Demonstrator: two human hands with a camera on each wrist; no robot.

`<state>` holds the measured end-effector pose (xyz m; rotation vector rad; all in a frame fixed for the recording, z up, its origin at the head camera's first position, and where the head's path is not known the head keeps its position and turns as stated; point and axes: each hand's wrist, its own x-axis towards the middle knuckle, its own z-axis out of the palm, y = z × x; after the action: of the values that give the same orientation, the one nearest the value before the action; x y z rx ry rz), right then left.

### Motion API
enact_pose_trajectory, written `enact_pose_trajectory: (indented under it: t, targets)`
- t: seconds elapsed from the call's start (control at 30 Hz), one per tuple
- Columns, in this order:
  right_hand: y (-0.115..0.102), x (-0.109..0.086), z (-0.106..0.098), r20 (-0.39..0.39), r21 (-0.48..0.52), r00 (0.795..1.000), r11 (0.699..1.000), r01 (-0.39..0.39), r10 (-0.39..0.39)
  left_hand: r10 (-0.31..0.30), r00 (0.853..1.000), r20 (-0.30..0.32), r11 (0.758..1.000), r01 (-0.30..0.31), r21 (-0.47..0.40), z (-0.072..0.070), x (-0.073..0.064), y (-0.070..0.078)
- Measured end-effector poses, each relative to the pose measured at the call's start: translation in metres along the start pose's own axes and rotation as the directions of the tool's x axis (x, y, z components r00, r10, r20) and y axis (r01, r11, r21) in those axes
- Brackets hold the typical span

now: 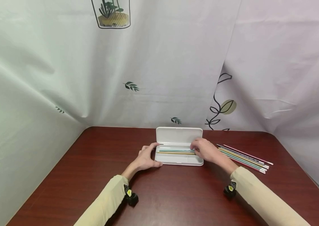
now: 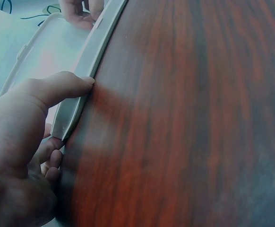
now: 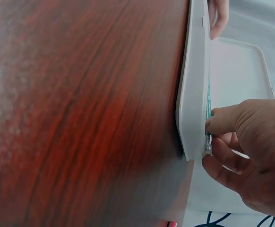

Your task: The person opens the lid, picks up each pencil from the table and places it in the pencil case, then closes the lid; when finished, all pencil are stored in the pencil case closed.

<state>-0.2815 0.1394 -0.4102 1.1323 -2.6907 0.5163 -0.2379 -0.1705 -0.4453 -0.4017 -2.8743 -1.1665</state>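
Note:
An open white pencil case (image 1: 167,161) sits on the table, its lid (image 1: 177,135) raised at the back. A teal pencil (image 1: 173,150) and a yellow pencil (image 1: 173,153) lie lengthwise inside it. My left hand (image 1: 145,158) grips the case's left end, the thumb on the front edge and the fingers around the far corner, as the left wrist view shows. Over the right end of the case, my right hand (image 1: 205,150) pinches the end of the green-teal pencil (image 3: 209,101) between thumb and fingers. Those fingers partly hide the pencil's end.
Several pencils (image 1: 244,158) in mixed colours lie in a loose bundle right of the case, partly behind the right forearm. The dark red wooden table (image 1: 176,194) ends at a white printed curtain (image 1: 162,62) behind and at both sides.

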Motion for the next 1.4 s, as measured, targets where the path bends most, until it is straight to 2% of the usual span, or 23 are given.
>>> enact_pose_trajectory:
  t: [0.23, 0.4, 0.6, 0.83, 1.0, 1.17, 1.4]
  targets:
    - [-0.001, -0.007, -0.004, -0.059, 0.005, 0.998, 1.0, 0.015, -0.015, 0.003, 1.0, 0.002, 1.0, -0.003, -0.002, 0.0, -0.002, 0.0]
    - [0.009, -0.027, -0.02, -0.151, 0.005, 0.988, 1.0, 0.006, -0.005, 0.009, 1.0, 0.004, 1.0, -0.009, 0.001, -0.001, -0.001, 0.0]
    - [0.034, -0.078, -0.038, -0.233, -0.011, 0.972, 1.0, -0.026, 0.023, 0.014, 1.0, 0.005, 1.0, -0.014, -0.004, -0.001, 0.0, 0.001]
    - [0.05, -0.143, -0.051, -0.247, -0.051, 0.956, 0.983, -0.175, 0.158, 0.002, 1.0, 0.009, 1.0, -0.002, -0.003, -0.001, 0.001, 0.0]
    - [0.059, -0.175, -0.053, -0.284, -0.088, 0.937, 0.967, -0.238, 0.205, 0.0, 1.0, 0.011, 1.0, 0.0, -0.005, -0.002, 0.001, 0.001]
    - [0.066, -0.192, -0.053, -0.314, -0.129, 0.928, 0.959, -0.253, 0.202, -0.005, 1.0, 0.009, 1.0, 0.005, -0.004, -0.003, 0.0, 0.0]
    - [0.071, -0.2, -0.052, -0.307, -0.142, 0.929, 0.955, -0.259, 0.206, 0.0, 1.0, 0.009, 1.0, 0.0, -0.008, -0.002, 0.0, 0.0]
